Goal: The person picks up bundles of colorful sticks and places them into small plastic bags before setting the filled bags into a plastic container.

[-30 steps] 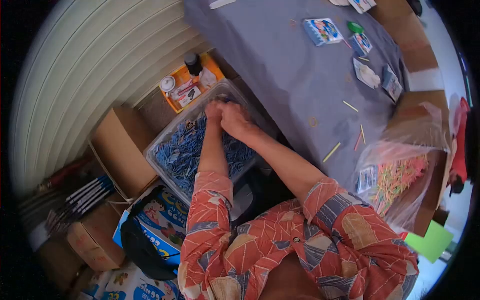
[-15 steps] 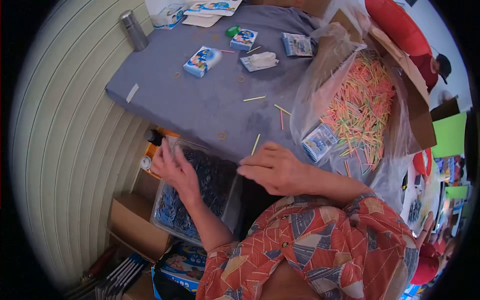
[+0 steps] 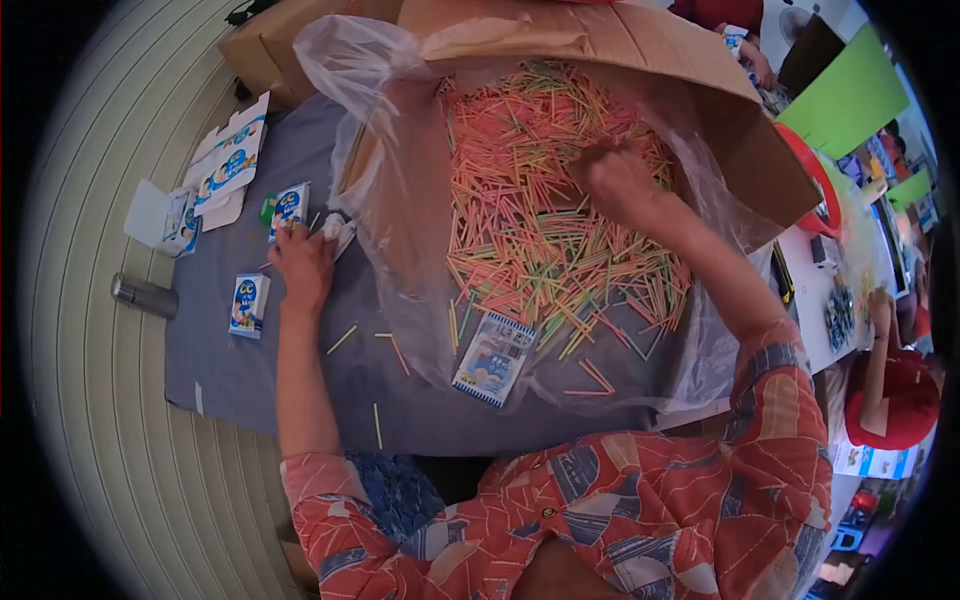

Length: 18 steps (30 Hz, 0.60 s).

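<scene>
My left hand (image 3: 303,262) reaches over the grey-covered table, its fingers apart and pointing away from me. Its fingertips lie between a small blue and white box (image 3: 290,203) and a crumpled white item (image 3: 340,234). Deep in the big cardboard carton, my right hand (image 3: 622,185) is over a heap of thin coloured sticks (image 3: 540,240), pink, yellow and green. Its fingers curl down among the sticks, and I cannot tell what they hold. A flat printed packet (image 3: 494,358) rests at the near edge of the heap.
Clear plastic sheeting (image 3: 400,240) lines the carton (image 3: 745,150). A second small box (image 3: 248,305) and several loose sticks lie on the table (image 3: 230,375). A metal flask (image 3: 145,296) and unfolded printed card (image 3: 228,165) are at the left. Other people work at the right, one in a red cap (image 3: 895,400).
My view has turned right toward the carton. My left hand has moved from above the tub of dark blue pieces to the small box; my right hand has gone into the stick heap.
</scene>
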{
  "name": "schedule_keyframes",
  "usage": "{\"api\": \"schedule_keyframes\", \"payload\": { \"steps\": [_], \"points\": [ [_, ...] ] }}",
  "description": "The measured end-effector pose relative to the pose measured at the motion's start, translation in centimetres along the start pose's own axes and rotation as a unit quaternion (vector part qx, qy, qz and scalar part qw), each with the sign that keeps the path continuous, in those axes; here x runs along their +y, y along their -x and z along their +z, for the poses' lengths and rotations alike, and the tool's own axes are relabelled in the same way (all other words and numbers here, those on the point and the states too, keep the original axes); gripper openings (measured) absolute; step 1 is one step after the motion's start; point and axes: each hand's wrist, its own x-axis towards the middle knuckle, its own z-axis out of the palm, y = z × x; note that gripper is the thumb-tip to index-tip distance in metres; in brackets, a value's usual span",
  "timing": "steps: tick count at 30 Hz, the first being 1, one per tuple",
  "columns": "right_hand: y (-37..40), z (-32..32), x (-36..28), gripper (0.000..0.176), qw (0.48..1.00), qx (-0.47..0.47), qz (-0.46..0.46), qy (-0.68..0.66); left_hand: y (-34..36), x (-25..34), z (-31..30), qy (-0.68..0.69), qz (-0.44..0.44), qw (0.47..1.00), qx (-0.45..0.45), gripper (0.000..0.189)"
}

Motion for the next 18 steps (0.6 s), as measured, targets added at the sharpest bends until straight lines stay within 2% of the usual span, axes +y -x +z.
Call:
{"api": "schedule_keyframes", "payload": {
  "steps": [1,2,4,6,8,9,10,12,13,15,17,18],
  "points": [
    [-1.8,0.8,1.3,0.016,0.995,-0.038,0.018,-0.089,0.4,-0.3,0.2,-0.007,0.01,0.999,0.051,0.028],
    [-3.5,1.4,2.1,0.016,0.981,-0.074,0.034,-0.176,0.9,-0.1,-0.1,-0.011,0.007,0.999,0.046,0.028],
    [-7.1,2.1,1.3,0.018,0.965,-0.049,0.077,-0.245,2.4,0.5,-2.2,-0.004,-0.057,0.99,0.13,0.024],
    [-11.3,1.4,0.2,0.022,0.966,-0.116,0.095,-0.211,5.3,4.7,-7.5,0.126,-0.061,0.952,0.274,0.016],
    [-14.8,3.5,-1.2,0.033,0.974,-0.088,0.111,-0.176,10.3,9.0,-11.2,0.191,-0.08,0.946,0.247,0.01],
    [-16.5,7.7,-1.3,0.033,0.98,0.073,0.078,-0.168,12.8,11.8,-12.5,0.27,-0.055,0.942,0.191,0.011],
    [-17.9,11.9,-1.7,0.032,0.959,0.229,0.043,-0.158,14.8,14.6,-13.3,0.348,-0.035,0.928,0.132,0.012],
    [-19.5,11.5,-2.7,0.03,0.976,0.063,0.123,-0.166,16.0,19.2,-13.2,0.327,0.055,0.942,0.047,0.017],
    [-18.4,11.1,-5.1,0.03,0.976,0.047,0.11,-0.179,15.7,20.6,-12.8,0.304,0.058,0.951,0.018,0.021],
    [-19.1,12.8,-4.0,0.03,0.983,0.046,0.082,-0.156,15.0,21.8,-11.8,0.277,0.054,0.959,-0.012,0.026],
    [-18.3,16.0,0.7,0.029,0.989,0.063,0.058,-0.122,15.2,22.3,-10.2,0.197,0.045,0.975,-0.091,0.027],
    [-17.8,17.8,3.5,0.029,0.991,0.075,0.045,-0.103,15.9,22.7,-9.7,0.195,0.037,0.976,-0.087,0.027]
  ]
}}
